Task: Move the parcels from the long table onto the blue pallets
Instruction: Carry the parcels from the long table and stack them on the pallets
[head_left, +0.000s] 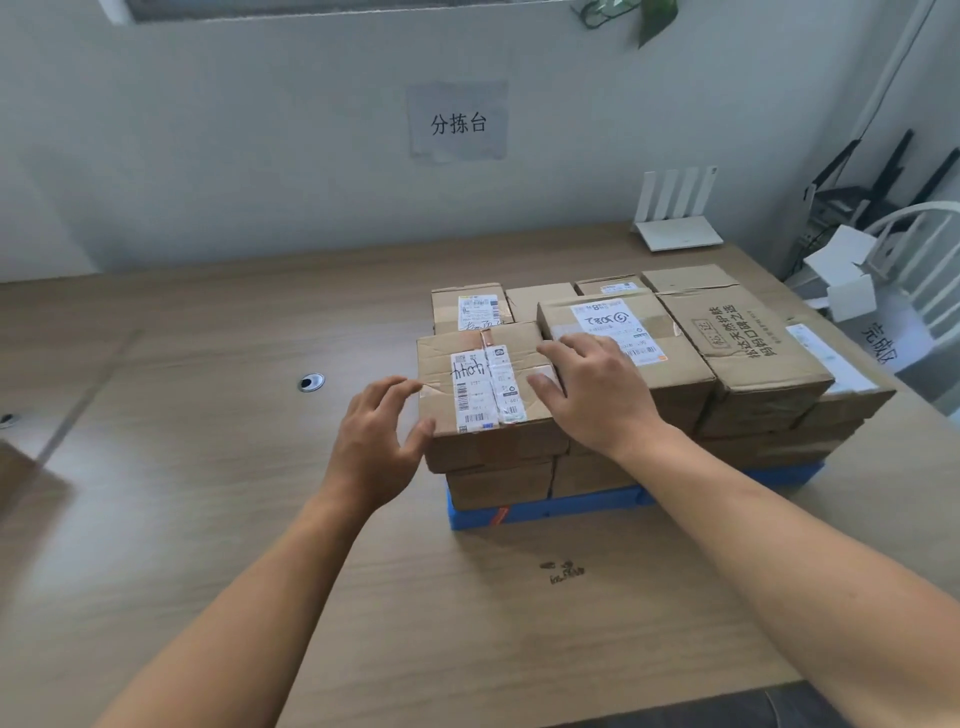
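Both hands' grip apart — left hand (379, 431), right hand (587, 389) flanking front parcel (488, 395), stacked on blue pallet (545, 512).

Hands at the front parcel on the blue pallet

The left hand (382, 436) is touching the parcel (485, 387) at its 9 o'clock side; the right hand (592, 387) is lying spread on top, toward 3 o'clock, above the blue pallet (545, 512).
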